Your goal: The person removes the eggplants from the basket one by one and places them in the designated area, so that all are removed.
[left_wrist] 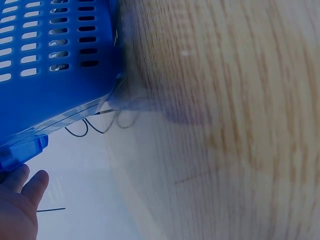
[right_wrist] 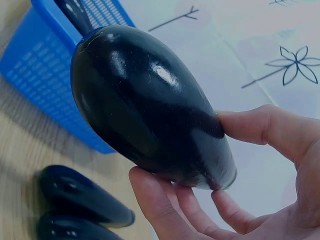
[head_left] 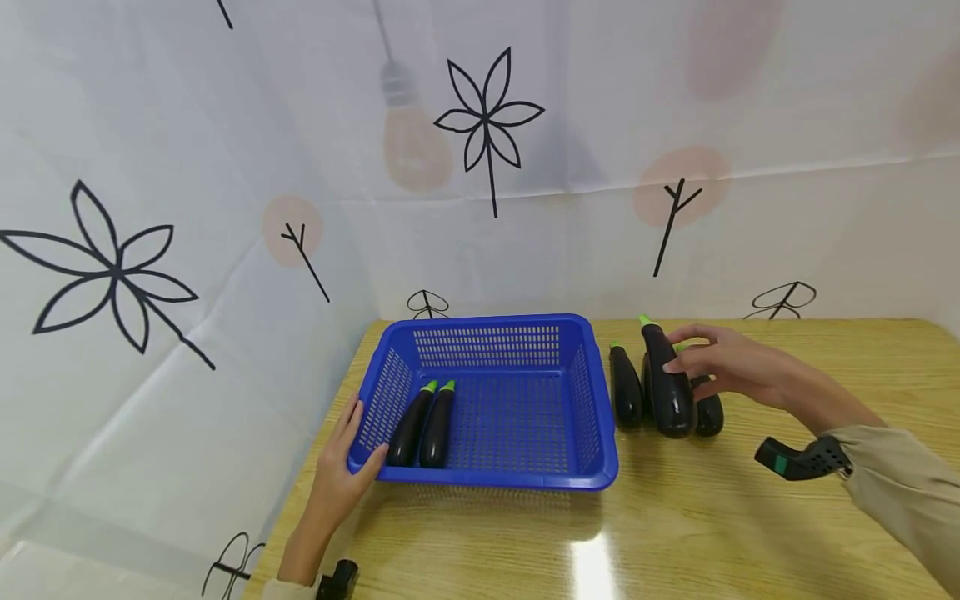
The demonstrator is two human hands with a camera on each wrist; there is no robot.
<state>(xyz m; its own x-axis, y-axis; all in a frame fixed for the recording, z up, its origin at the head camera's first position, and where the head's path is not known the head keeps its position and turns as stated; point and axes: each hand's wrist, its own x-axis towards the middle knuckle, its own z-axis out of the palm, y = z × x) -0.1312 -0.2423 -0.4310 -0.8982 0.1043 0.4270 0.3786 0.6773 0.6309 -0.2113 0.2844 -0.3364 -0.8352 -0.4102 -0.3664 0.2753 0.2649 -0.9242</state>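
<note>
My right hand holds a dark, glossy eggplant above the table, right of the blue basket. In the right wrist view, the thumb presses one side of this eggplant and the fingers support the other. My left hand grips the near left corner of the blue plastic basket, its thumb over the front rim. Two eggplants with green stem ends lie side by side in the basket's left part. More eggplants lie on the table under and beside the held one, partly hidden by it.
The wooden table reflects a bright light near its front. A white cloth printed with flowers and light bulbs hangs behind and on the left. Each wrist carries a black strapped device.
</note>
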